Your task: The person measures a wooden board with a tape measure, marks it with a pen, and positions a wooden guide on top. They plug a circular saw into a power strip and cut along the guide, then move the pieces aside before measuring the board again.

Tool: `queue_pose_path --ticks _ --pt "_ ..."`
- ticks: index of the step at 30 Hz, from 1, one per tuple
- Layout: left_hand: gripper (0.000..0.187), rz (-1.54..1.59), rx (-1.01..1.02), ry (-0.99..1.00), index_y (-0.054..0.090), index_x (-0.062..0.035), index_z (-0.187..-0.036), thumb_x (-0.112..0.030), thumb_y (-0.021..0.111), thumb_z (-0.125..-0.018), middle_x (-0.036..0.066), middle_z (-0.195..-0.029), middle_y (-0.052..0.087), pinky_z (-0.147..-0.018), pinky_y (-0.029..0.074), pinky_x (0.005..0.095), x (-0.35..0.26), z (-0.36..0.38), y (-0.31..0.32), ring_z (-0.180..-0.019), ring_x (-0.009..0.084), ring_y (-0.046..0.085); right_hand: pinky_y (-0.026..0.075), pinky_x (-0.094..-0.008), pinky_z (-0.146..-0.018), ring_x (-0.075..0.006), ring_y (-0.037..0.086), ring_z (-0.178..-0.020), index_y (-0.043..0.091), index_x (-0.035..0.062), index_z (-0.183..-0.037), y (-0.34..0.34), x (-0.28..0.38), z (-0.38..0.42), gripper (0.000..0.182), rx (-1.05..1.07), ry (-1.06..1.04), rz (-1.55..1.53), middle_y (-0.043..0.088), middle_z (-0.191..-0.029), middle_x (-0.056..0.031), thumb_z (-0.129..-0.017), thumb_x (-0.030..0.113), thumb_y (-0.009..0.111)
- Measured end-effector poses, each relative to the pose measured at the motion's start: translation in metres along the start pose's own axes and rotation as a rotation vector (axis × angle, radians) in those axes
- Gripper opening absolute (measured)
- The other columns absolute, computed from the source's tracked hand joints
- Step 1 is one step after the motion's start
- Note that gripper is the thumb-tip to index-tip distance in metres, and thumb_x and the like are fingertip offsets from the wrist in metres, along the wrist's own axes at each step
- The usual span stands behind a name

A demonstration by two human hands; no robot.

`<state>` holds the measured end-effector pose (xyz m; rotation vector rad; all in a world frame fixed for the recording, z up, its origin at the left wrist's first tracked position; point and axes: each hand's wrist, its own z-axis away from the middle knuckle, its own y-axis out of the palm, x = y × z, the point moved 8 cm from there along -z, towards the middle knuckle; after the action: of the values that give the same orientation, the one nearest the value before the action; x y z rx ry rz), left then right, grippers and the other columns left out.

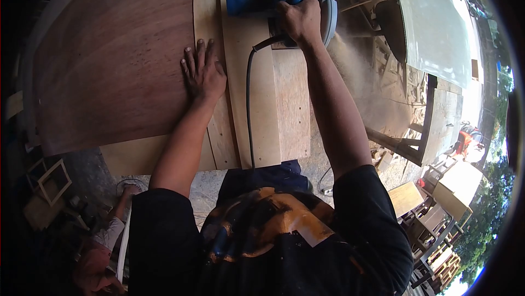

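While our right hand (pixel 299 20) curls its fingers round the saw (pixel 252 0), far on the boards (pixel 265 104), our left hand (pixel 205 80) lies flat on them, fingers slightly spread, gripping nothing. Sawdust (pixel 350 58) sprays right near scrap wood (pixel 385 74); near right, we see stacked furniture (pixel 437 222).

Daylight glares from your right, whitening the sheet (pixel 440 28); your lower left lies dim (distortion bows the board (pixel 115 61), corners black).

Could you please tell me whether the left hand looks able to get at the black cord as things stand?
Probably yes: the left hand lies palm-down on the wooden boards, gripping nothing, and the black cord runs just to its right, with no obstacle visible between them.
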<state>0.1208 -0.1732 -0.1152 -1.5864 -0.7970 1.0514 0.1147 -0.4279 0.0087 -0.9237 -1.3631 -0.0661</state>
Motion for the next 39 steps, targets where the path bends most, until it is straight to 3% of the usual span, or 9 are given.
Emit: queue_pose_path --ticks 34,36,37,39 --pt "0.051 -0.003 0.031 0.002 0.035 -0.0213 -0.145 -0.022 0.044 -0.095 0.006 -0.153 0.028 -0.115 0.016 0.0539 -0.001 -0.002 -0.001 -0.141 0.0385 0.021 0.05 -0.0424 -0.082 -0.0408 0.065 -0.087 0.056 -0.008 -0.101 0.015 -0.004 -0.064 0.045 -0.038 -0.087 0.023 0.065 -0.088 -0.0275 -0.067 0.02 0.066" --pt "0.051 -0.007 0.034 0.002 0.037 -0.0206 -0.145 -0.023 0.044 -0.095 0.006 -0.153 0.028 -0.115 0.016 0.0541 -0.001 -0.002 0.0 -0.141 0.0389 0.021 0.052 -0.0372 -0.077 -0.0285 0.067 -0.08 0.059 -0.0033 -0.102 0.014 0.004 -0.064 0.04 -0.068 -0.122 0.086 0.068 -0.085 -0.0181 -0.07 0.019 0.067" --pt "0.051 -0.002 0.027 0.001 0.036 -0.0212 -0.145 -0.022 0.044 -0.094 0.006 -0.153 0.028 -0.115 0.016 0.0538 -0.001 -0.002 -0.001 -0.141 0.0384 0.021 0.052 -0.0372 -0.077 -0.0285 0.067 -0.08 0.059 -0.0033 -0.102 0.013 0.009 -0.063 0.04 -0.067 -0.121 0.086 0.068 -0.085 -0.0181 -0.07 0.019 0.067" --pt "0.053 0.004 0.021 -0.001 0.035 -0.0218 -0.146 -0.02 0.045 -0.094 0.006 -0.153 0.028 -0.115 0.016 0.0536 -0.002 -0.001 -0.001 -0.141 0.038 0.021 0.047 -0.0363 -0.085 -0.0309 0.064 -0.096 0.056 -0.0015 -0.115 0.01 0.023 -0.062 0.042 -0.036 -0.153 -0.07 0.066 -0.099 -0.0204 -0.074 0.004 0.063"
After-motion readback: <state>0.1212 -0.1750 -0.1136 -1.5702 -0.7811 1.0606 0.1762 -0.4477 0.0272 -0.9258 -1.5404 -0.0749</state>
